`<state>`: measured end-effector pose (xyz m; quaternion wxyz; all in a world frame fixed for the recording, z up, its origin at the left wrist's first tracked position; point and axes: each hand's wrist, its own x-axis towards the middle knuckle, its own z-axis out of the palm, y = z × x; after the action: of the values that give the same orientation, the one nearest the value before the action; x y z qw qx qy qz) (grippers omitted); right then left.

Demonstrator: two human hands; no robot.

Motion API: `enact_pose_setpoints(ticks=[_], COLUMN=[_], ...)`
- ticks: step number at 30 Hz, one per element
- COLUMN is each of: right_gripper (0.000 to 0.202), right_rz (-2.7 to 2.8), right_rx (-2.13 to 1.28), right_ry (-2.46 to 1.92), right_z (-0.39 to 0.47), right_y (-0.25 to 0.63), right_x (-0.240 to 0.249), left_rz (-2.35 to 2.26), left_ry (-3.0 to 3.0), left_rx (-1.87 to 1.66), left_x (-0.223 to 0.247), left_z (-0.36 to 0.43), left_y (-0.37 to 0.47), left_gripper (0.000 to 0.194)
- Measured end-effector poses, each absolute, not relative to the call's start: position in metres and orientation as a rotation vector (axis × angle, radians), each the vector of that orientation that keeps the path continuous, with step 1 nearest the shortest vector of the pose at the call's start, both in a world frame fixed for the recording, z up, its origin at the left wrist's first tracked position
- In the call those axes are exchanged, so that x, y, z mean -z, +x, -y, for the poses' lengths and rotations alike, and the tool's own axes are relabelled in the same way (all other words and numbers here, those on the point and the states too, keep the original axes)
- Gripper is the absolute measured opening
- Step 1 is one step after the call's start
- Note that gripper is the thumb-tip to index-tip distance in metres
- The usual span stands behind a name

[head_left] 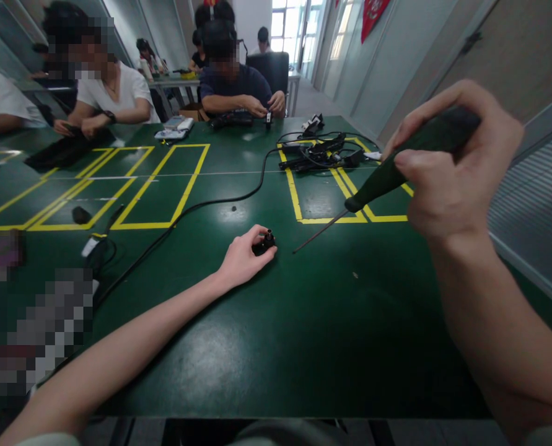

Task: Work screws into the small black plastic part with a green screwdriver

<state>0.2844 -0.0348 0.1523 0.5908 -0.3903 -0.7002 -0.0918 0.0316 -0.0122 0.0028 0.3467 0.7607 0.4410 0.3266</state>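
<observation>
Near the middle of the green table, my left hand [245,257] grips a small black part [265,243] between thumb and fingers, with a short metallic tip pointing up. My right hand [456,161], raised at the right, is wrapped round the dark green handle of a screwdriver [381,183]. The thin shaft slants down and left. Its tip appears just right of the black part, apart from it. The fine details of the black part are too small to tell.
Black cables and adapters [322,152] lie in a heap at the back right of the green table [238,347]. One long black cable [210,201] runs to the left. A connector with a white tag [92,246] is at left. Several people sit beyond.
</observation>
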Motion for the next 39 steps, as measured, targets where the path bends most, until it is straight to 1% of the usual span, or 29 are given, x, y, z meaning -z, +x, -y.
enact_pose_setpoints(ticks=[3, 5, 13, 16, 20, 24, 27, 30, 32, 36, 37, 39], right_gripper=[0.026, 0.027, 0.04, 0.039, 0.034, 0.028, 0.03, 0.034, 0.035, 0.031, 0.029, 0.026], right_rz=[1.613, 1.597, 1.648, 1.614, 1.594, 1.602, 1.616, 1.637, 1.644, 1.692, 1.705, 1.734], right_rx=[0.191, 0.179, 0.258, 0.237, 0.223, 0.19, 0.201, 0.214, 0.215, 0.206, 0.191, 0.159], right_ry=[-0.896, -0.891, -0.893, -0.889, -0.871, -0.856, -0.854, -0.844, -0.823, -0.829, -0.838, -0.847], right_z=[0.035, 0.035, 0.034, 0.036, 0.038, 0.038, 0.037, 0.036, 0.035, 0.034, 0.034, 0.034], right_y=[0.283, 0.282, 0.286, 0.284, 0.28, 0.28, 0.281, 0.283, 0.284, 0.284, 0.284, 0.282], right_x=[-0.152, -0.152, -0.153, -0.154, -0.154, -0.154, -0.154, -0.153, -0.153, -0.152, -0.152, -0.151], left_rz=[-1.135, -1.135, -1.069, -0.993, -0.935, -1.072, -1.207, -1.129, -1.01, -0.942, -0.946, -0.952], left_ry=[1.973, 1.979, 2.014, 2.024, 2.017, 2.079, 2.178, 2.199, 2.144, 2.043, 2.025, 1.991], left_rx=[-0.848, -0.85, -0.777, -0.735, -0.722, -0.796, -0.81, -0.841, -0.847, -0.77, -0.765, -0.782], left_x=[-0.003, -0.003, -0.002, -0.006, -0.007, -0.003, -0.001, -0.003, -0.005, -0.007, -0.007, -0.005], left_z=[0.012, 0.011, 0.008, 0.002, -0.005, -0.004, 0.0, 0.001, 0.0, -0.003, -0.003, -0.002], left_y=[0.031, 0.031, 0.021, 0.014, 0.009, 0.011, 0.014, 0.014, 0.012, 0.009, 0.009, 0.009], left_gripper=[0.025, 0.034, 0.063, 0.067, 0.066, 0.064, 0.068, 0.069, 0.064, 0.038, 0.033, 0.031])
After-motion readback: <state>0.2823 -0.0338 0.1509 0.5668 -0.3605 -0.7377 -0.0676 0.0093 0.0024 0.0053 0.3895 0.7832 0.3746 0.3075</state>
